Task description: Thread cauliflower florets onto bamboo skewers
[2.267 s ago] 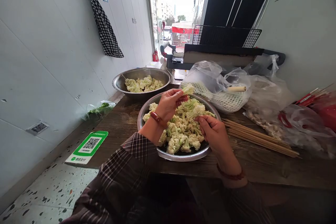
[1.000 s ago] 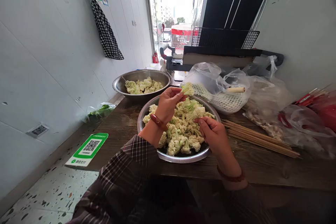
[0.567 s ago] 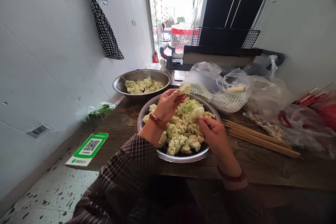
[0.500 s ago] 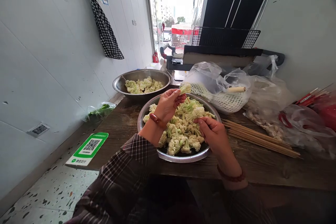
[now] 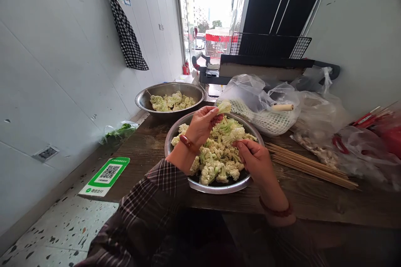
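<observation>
My left hand (image 5: 203, 124) pinches a pale green-white cauliflower floret (image 5: 224, 107) between thumb and fingers, above the far part of a metal basin (image 5: 167, 144). On the right side of that basin, my right hand (image 5: 254, 157) is closed with thumb and forefinger on a second cauliflower floret (image 5: 235, 134). Whether a thin stick is also in that hand, I cannot tell. Beneath both hands, loose cauliflower florets (image 5: 210, 170) fill the basin. Thin wooden skewers (image 5: 310, 166) lie in a bundle on the table to the right of my right hand.
A second metal basin (image 5: 142, 102) with cauliflower stands at the back left. Clear plastic bags (image 5: 316, 110) and a white mesh basket (image 5: 272, 123) crowd the right. A green payment card (image 5: 105, 176) lies at the left corner of the wooden table (image 5: 142, 146).
Both hands stay nearly in place, each keeping its floret. The floret in my left hand is turned slightly. The whole view has shifted by a few pixels.
</observation>
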{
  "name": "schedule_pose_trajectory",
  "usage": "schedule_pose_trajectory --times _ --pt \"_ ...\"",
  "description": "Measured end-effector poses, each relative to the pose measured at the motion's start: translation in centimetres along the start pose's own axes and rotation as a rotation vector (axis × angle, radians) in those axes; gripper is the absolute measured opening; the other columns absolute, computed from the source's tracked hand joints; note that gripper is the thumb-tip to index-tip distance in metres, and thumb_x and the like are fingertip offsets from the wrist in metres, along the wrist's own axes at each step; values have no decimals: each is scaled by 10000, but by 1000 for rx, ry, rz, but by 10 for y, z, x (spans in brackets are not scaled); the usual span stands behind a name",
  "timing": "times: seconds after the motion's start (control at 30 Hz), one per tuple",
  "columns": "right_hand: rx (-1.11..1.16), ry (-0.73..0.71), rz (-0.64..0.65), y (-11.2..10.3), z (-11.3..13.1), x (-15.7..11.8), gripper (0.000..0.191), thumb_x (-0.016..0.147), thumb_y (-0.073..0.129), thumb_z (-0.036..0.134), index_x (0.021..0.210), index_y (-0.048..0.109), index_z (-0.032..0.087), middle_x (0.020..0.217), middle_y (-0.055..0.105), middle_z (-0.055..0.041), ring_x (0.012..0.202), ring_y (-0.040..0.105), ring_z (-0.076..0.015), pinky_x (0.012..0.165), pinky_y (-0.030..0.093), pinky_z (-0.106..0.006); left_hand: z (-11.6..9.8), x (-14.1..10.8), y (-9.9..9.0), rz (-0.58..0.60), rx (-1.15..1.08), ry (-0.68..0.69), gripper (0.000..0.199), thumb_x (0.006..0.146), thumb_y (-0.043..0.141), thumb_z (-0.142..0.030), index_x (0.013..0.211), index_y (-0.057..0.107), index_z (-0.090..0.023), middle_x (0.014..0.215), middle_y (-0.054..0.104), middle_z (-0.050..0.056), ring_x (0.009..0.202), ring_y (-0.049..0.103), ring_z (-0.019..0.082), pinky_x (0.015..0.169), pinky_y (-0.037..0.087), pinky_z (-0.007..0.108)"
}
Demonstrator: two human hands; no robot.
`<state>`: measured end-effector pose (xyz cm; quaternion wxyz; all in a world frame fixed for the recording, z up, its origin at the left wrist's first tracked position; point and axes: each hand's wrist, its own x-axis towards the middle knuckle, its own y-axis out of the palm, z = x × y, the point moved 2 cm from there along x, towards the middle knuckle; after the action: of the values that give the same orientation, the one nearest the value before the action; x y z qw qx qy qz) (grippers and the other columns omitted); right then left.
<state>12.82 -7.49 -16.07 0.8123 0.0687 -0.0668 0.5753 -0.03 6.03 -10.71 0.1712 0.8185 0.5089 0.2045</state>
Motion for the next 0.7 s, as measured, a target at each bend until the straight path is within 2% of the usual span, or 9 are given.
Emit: schedule_pose_trajectory --times 0.17,0.4,0.7 --pt "8 7 2 1 0 1 408 848 644 543 907 735 150 502 407 69 432 303 -73 402 224 -212 -2 -2 2 1 16 31 279 709 838 -229 840 613 -129 682 656 -1 629 634 78 632 462 194" --pt "32 3 -13 1 0 1 412 838 669 544 900 737 143 482 408 72 417 315 -68 392 221 -205 -3 -3 3 8 19 34 235 733 807 -196 841 607 -135 685 650 -7 630 626 74 632 458 190" --pt "18 0 -22 2 1 1 431 832 669 556 905 740 137 473 428 68 406 320 -67 385 225 -207 -3 -3 2 28 34 57 267 705 834 -237 837 621 -144 689 646 -14 634 622 73 634 460 195"
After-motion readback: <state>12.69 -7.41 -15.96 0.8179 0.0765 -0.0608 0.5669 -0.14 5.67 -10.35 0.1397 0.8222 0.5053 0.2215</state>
